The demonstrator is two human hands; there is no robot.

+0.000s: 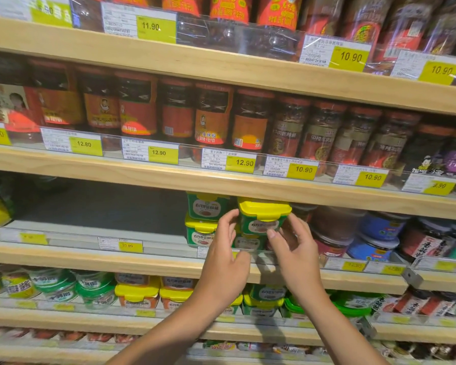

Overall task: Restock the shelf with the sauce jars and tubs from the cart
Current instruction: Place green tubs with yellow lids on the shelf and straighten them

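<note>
Green sauce tub (261, 216), yellow lid up, sits between the 2 hands at the front of the 3rd shelf board (90, 262) down in view; it rests on a matching lower tub (248, 243), lid close under the board above; long side runs left to right, label facing near.

A stack of 2 like tubs (204, 206) stands just left of it.

Right hand (294, 246): thumb (273, 233) on the front label, fingers round the tub's right end; a narrow pinch that holds the tub.

Left hand (223, 246): fingers loosely curled at the tub's left end, tips at its wall, thumb lower and off it; grip or mere steadying cannot be told.

Both hands equally near; the tub lies just beyond the fingertips, so the likely move is a short push far, square with the left stack.

Cart not in view.
</note>
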